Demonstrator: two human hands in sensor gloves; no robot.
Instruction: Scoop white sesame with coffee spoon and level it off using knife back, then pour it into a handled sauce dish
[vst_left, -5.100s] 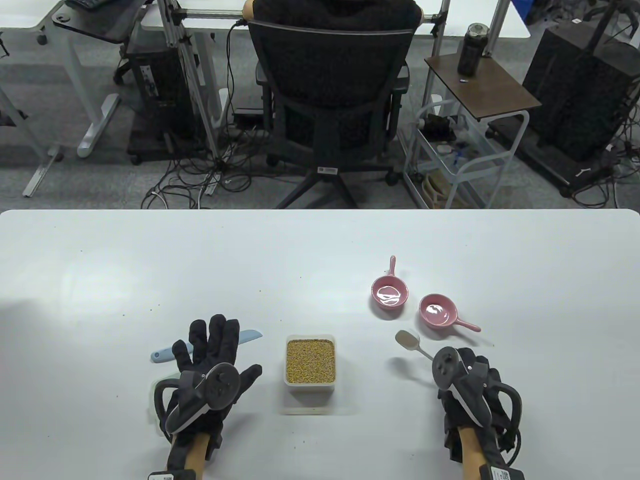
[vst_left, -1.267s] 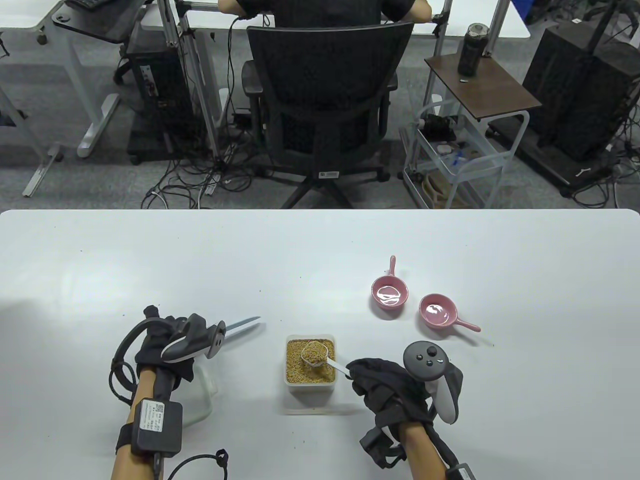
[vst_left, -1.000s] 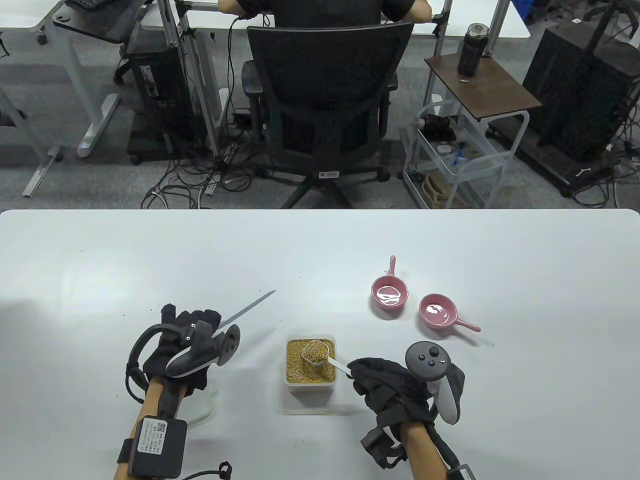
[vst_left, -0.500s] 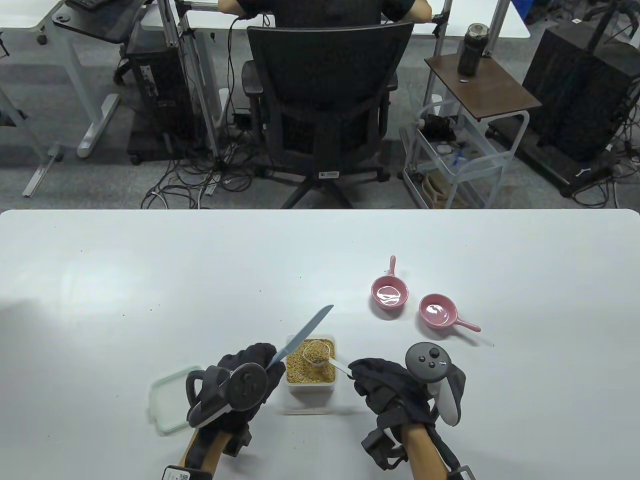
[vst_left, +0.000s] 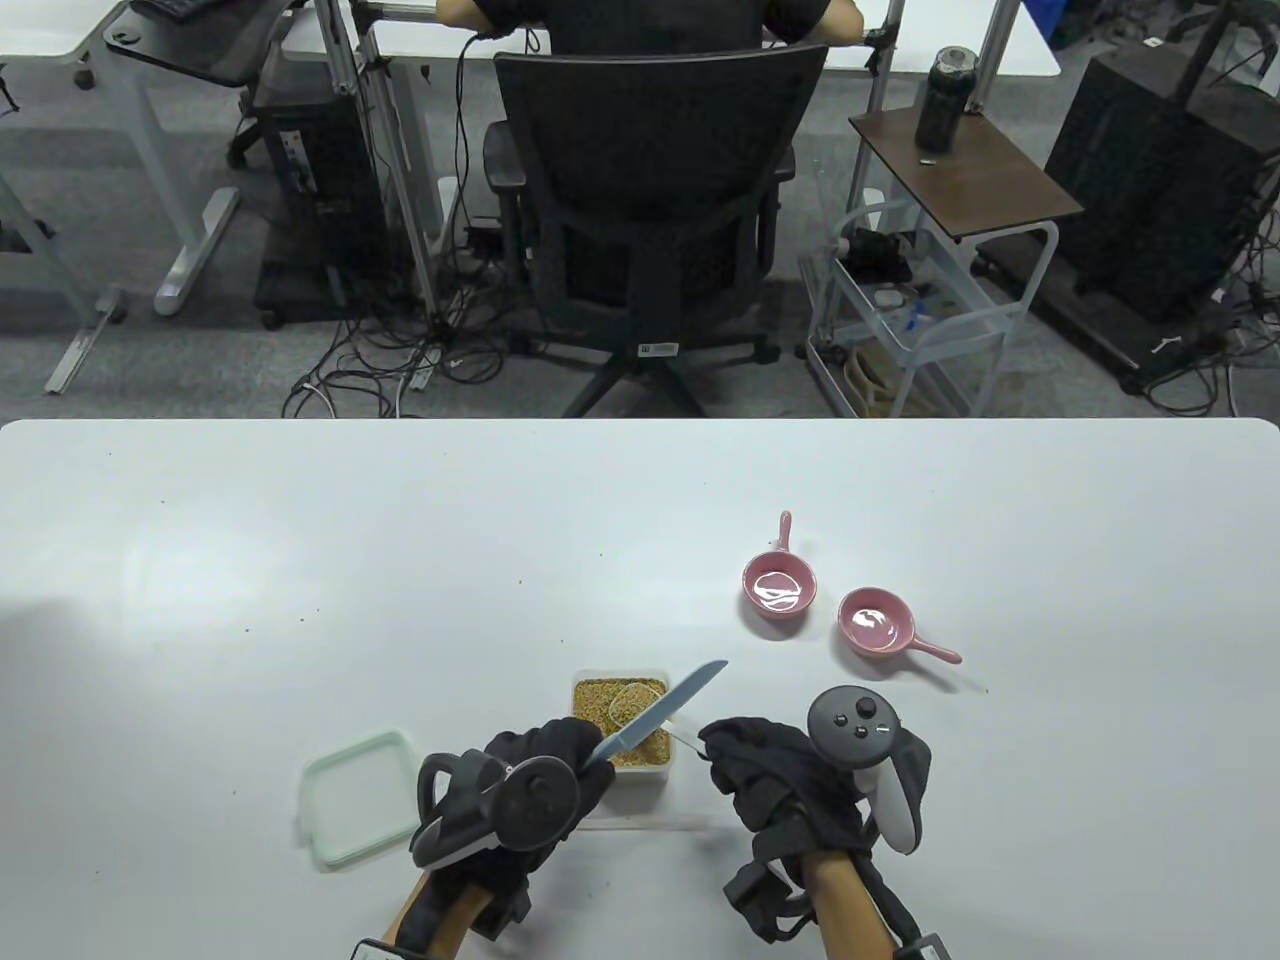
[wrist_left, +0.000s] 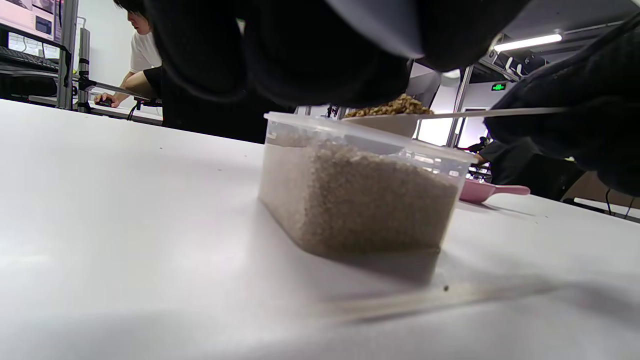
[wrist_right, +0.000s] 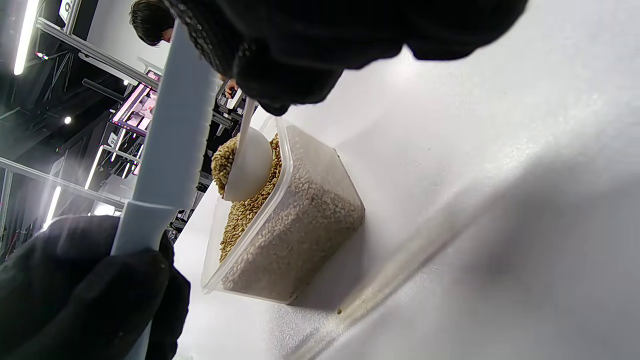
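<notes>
Leftmost, a pale green lid (vst_left: 355, 795) lies flat on the white table (vst_left: 300, 560), well to the left of the sesame container (vst_left: 620, 730), which serves as the reference point. Next, the left hand (vst_left: 535, 785) sits just beside the container's near-left corner, fingers curled round the handle of a light blue knife (vst_left: 660, 715). The blade runs up and to the right across the container's opening, its tip past the far-right corner. At the container itself (clear plastic, nearly full of tan sesame (wrist_left: 360, 195)), a white coffee spoon (wrist_right: 247, 165) is held above the seed, its bowl heaped (wrist_left: 390, 106) over the rim level. Whether the blade touches the heap cannot be told. To the container's right, the right hand (vst_left: 770, 775) pinches the spoon's thin handle, fingers clenched on it. Beyond, up and to the right of the container, two pink handled sauce dishes stand well apart from it: the nearer-left one (vst_left: 778, 585) with its handle pointing away, the other (vst_left: 877, 620) with its handle pointing right. Both look empty.
</notes>
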